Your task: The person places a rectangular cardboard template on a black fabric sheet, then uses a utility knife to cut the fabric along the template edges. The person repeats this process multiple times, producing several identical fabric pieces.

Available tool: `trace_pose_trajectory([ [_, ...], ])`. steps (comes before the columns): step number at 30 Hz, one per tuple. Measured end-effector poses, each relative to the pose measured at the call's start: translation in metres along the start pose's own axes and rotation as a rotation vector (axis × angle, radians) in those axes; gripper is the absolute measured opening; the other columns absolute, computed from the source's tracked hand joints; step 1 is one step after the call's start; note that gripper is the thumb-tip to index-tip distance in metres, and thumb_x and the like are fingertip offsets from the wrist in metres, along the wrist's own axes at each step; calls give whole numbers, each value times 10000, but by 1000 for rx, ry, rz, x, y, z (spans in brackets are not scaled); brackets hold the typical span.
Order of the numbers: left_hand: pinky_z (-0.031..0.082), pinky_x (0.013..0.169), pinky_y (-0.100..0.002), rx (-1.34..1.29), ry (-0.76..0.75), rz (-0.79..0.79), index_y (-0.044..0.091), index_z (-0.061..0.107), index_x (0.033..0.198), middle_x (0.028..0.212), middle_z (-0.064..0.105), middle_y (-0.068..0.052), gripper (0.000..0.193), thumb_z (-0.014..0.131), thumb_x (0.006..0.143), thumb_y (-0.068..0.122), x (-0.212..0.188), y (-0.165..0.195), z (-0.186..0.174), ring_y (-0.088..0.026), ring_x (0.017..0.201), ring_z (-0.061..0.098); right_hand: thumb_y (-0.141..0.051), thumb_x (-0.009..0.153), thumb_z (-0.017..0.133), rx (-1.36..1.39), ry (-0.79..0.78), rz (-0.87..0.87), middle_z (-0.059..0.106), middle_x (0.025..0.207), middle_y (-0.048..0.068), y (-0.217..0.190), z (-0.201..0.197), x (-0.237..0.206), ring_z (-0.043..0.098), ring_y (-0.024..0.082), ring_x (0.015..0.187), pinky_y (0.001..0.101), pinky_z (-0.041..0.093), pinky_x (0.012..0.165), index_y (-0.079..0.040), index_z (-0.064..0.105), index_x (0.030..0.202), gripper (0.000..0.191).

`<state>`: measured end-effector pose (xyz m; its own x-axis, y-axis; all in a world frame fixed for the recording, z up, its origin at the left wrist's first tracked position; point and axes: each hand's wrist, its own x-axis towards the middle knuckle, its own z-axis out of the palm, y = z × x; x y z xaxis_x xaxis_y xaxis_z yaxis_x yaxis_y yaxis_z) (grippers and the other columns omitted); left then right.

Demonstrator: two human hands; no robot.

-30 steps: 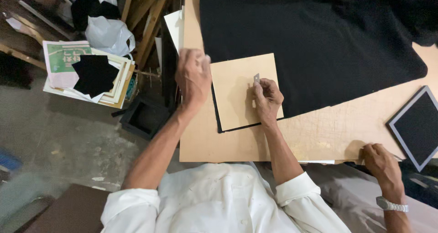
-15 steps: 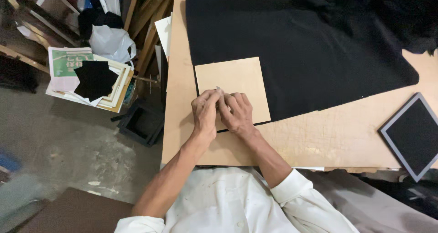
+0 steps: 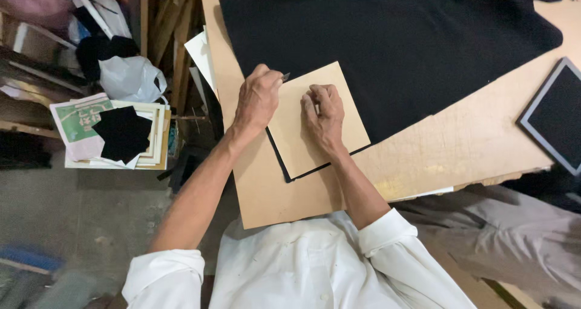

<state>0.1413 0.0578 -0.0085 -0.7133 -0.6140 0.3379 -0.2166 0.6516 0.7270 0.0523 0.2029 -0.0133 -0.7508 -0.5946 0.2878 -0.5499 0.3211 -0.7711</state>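
Head: tan square board (image 3: 327, 127) over black fabric (image 3: 387, 49).

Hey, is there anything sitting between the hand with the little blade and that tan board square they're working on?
Nothing visible. The left hand holds a small blade right at the top left corner of the tan board square, with no object between them. The right hand presses on the board's middle, clear of that corner.

Left of the table, a stack of papers (image 3: 112, 133) topped with a black fabric scrap (image 3: 123, 133), beside a white plastic bag (image 3: 130, 78). At the far right lies a grey-framed black panel (image 3: 557, 115).
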Motion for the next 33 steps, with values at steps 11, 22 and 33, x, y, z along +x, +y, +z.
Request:
trace_pose_trajectory([
  [11,523,769,-469,89,-164,63,63,679,972,940,655,-98,81,660,967,141,17,-22,9,-331,890,671,-142,907,742,-234,4,-222,549,1037,134,0,13,0,546,311,956,442,444,843,-54,658,1116,242],
  [22,543,714,-419,166,-161,241,22,658,921,882,642,-100,20,645,935,24,17,-37,14,-280,838,665,-174,925,735,-252,-17,-168,544,1041,133,6,17,-1,538,301,951,442,446,858,-46,667,1149,266],
  [33,559,725,-420,215,-240,464,3,637,814,822,621,-113,83,627,855,-69,31,-50,14,-285,815,653,-180,921,735,-273,-18,-167,558,1052,131,7,19,-1,540,299,950,437,448,855,-52,676,1165,281],
])
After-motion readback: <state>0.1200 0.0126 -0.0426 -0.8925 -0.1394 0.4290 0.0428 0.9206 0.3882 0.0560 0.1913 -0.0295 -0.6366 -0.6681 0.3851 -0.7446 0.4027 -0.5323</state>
